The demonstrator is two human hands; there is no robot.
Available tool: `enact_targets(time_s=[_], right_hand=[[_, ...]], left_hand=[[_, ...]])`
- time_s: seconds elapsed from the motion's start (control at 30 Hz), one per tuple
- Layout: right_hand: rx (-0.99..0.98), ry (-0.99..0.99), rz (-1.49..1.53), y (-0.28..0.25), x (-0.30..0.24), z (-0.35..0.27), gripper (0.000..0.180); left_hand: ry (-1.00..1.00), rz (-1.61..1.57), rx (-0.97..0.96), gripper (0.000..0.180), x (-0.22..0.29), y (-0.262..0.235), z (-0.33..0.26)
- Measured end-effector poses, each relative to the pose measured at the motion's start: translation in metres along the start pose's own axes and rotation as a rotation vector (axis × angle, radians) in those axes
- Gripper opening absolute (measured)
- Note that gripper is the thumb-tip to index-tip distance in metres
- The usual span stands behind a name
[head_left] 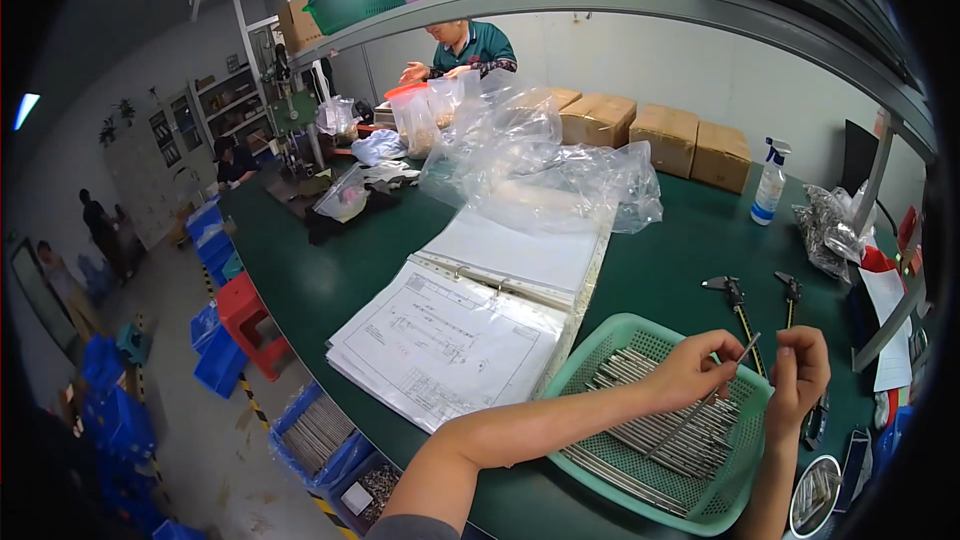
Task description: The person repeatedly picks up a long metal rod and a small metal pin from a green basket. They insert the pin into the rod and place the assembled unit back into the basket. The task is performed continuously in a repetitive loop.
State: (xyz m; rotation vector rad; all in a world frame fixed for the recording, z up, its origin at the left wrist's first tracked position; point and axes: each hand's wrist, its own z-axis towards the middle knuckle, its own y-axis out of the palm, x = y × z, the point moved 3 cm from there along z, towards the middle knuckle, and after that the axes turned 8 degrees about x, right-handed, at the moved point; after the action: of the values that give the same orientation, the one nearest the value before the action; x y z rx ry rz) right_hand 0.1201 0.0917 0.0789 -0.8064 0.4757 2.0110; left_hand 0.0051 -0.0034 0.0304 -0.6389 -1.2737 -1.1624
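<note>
Between the thumb and fingers of my left hand [692,372] is a thin metal rod [684,428]. It slants over a pale green plastic basket [577,372], its upper end poking out above the fingers. Many similar metal rods [655,365] lie in the basket, roughly side by side. My right hand [802,372] is raised by the basket's right rim, a little apart from the rod's upper end. Its fingers are pinched together, and whatever they hold is too small to make out. Two calipers [738,302] [790,296] lie on the green table just beyond the hands.
An open ring binder [450,335] with a technical drawing lies left of the basket. Beyond it are clear plastic bags [545,175], cardboard boxes [665,138] and a spray bottle [769,185]. A round container [815,496] stands near right. Across the table a person [480,48] works.
</note>
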Motion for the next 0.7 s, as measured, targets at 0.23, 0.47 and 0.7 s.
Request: enact_targets(time_s=[0.23, 0.47, 0.7], right_hand=[[-0.137, -0.135, -0.036, 0.014, 0.006, -0.001, 0.023], [-0.130, -0.251, -0.067, 0.006, 0.009, 0.007, 0.016], [-0.153, -0.201, -0.003, 0.001, 0.019, 0.004, 0.016]], left_hand=[[0.076, 0.103, 0.066, 0.014, -0.002, -0.006, 0.003], [0.097, 0.343, 0.094, 0.013, 0.007, -0.004, 0.002], [0.000, 0.169, 0.090, 0.015, 0.006, -0.006, 0.005]])
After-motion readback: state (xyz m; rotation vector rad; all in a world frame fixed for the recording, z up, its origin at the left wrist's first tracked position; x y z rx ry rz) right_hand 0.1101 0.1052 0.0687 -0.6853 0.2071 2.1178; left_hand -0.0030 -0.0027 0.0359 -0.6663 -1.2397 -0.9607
